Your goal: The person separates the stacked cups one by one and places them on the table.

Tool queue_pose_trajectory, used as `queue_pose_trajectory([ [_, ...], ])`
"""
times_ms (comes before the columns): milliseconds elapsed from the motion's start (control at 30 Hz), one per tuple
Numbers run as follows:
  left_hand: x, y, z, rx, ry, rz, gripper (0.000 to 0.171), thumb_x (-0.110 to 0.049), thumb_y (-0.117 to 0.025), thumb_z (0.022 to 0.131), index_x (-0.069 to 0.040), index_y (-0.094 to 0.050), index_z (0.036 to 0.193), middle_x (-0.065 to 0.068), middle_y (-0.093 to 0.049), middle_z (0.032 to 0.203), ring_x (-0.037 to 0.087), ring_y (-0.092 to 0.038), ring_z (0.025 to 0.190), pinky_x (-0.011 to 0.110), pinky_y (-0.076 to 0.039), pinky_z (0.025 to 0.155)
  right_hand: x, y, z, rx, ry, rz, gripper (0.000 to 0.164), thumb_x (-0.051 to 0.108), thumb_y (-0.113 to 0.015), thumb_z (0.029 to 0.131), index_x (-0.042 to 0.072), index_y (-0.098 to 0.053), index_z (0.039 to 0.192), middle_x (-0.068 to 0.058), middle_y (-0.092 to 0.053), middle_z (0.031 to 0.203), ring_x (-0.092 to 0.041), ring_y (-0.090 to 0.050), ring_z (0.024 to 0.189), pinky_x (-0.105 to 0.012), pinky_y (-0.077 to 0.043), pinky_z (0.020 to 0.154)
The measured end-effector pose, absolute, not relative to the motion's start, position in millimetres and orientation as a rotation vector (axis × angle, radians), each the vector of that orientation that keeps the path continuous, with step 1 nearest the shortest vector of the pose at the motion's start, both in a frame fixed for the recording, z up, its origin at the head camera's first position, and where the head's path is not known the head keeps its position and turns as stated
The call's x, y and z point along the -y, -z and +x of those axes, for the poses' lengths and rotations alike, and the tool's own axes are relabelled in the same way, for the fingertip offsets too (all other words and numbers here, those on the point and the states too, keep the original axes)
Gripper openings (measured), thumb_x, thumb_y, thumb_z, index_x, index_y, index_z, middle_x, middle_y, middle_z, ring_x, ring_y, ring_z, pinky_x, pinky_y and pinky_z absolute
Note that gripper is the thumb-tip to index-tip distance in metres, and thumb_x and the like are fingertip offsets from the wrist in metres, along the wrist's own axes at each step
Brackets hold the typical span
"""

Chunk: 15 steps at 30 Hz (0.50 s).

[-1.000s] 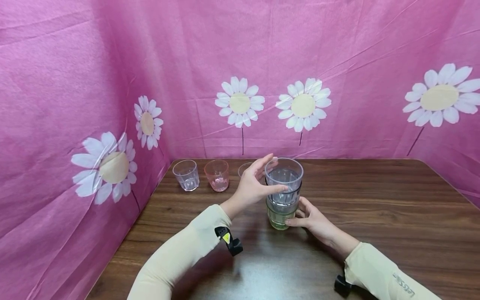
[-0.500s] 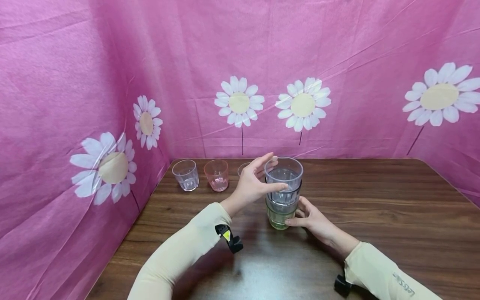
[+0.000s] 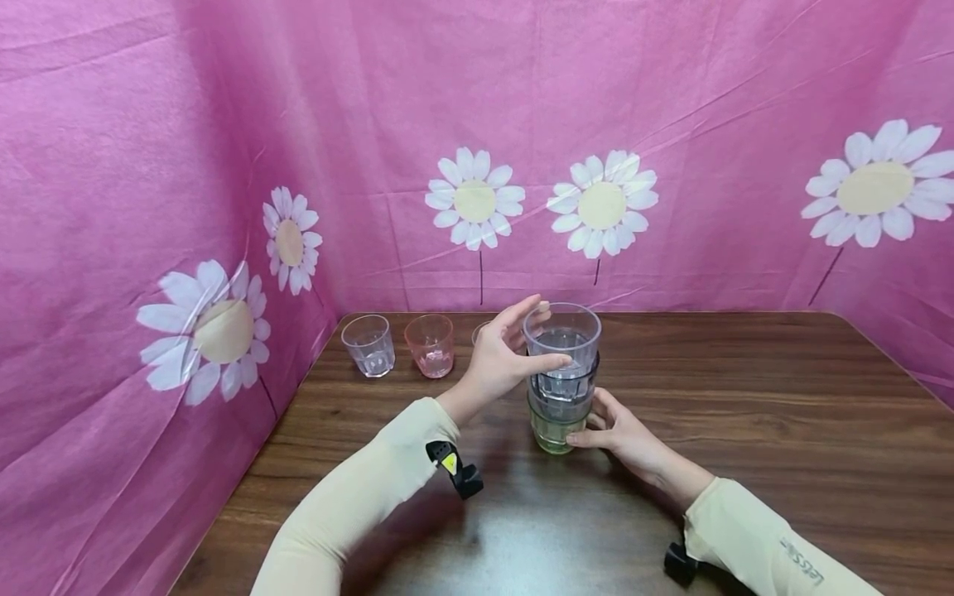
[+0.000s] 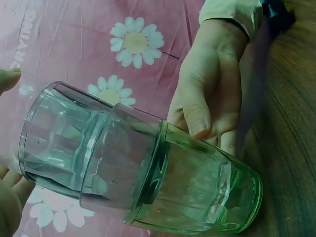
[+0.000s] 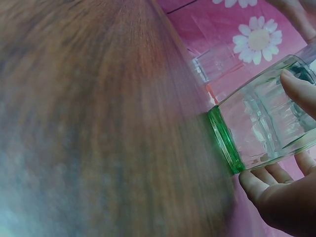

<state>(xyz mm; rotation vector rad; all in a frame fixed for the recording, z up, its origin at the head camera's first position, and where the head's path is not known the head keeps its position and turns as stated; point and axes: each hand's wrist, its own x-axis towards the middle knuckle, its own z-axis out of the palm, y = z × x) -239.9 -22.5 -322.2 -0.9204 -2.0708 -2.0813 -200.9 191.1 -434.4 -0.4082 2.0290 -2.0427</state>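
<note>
A stack of nested tumblers stands at the middle of the table. Its lowest one is a green tumbler (image 3: 553, 434), which my right hand (image 3: 626, 439) grips low on its right side, thumb in front. Above it sit grey-tinted tumblers (image 3: 562, 397), one with a dark rim. On top is a clear tumbler (image 3: 562, 327); my left hand (image 3: 501, 356) holds it from the left, thumb in front and fingers behind. In the left wrist view the green tumbler (image 4: 197, 182) lies nearest the right hand (image 4: 212, 94). The right wrist view shows the green base (image 5: 227, 143) between thumb and fingers.
At the back left of the wooden table (image 3: 745, 430) stand a clear tumbler (image 3: 370, 352) and a pink tumbler (image 3: 432, 352). Another glass rim (image 3: 479, 333) is mostly hidden behind the left hand. A pink curtain (image 3: 671, 91) with daisies hangs around the table.
My left hand and the clear top tumbler have risen slightly. The right hand and the green tumbler stay in place; the view has tilted a little.
</note>
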Motion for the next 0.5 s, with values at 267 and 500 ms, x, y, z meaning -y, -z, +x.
queue_pose_trajectory([
  [267,23.6,318.5,-240.2,2.063,2.039,-0.922,0.085,0.003,-0.085,0.073,-0.002,-0.044,0.147,0.008,-0.058,0.139,0.014,-0.056,0.126,0.028,-0.042,0.109,-190.7,435.6,-201.4,-2.025,2.048,-0.404,0.079,0.002,-0.075,0.083,-0.005,-0.027,0.145,-0.028,-0.033,0.151,-0.025,-0.048,0.129,-0.023,-0.043,0.100],
  [500,23.9,313.9,-239.0,1.979,2.109,-0.893,0.085,0.010,-0.082,0.072,0.000,-0.044,0.147,0.011,-0.057,0.141,0.016,-0.055,0.128,0.029,-0.043,0.109,-190.6,436.0,-201.6,-2.007,2.066,-0.433,0.075,0.000,-0.075,0.083,-0.005,-0.030,0.142,-0.027,-0.036,0.149,-0.012,-0.054,0.120,-0.026,-0.047,0.099],
])
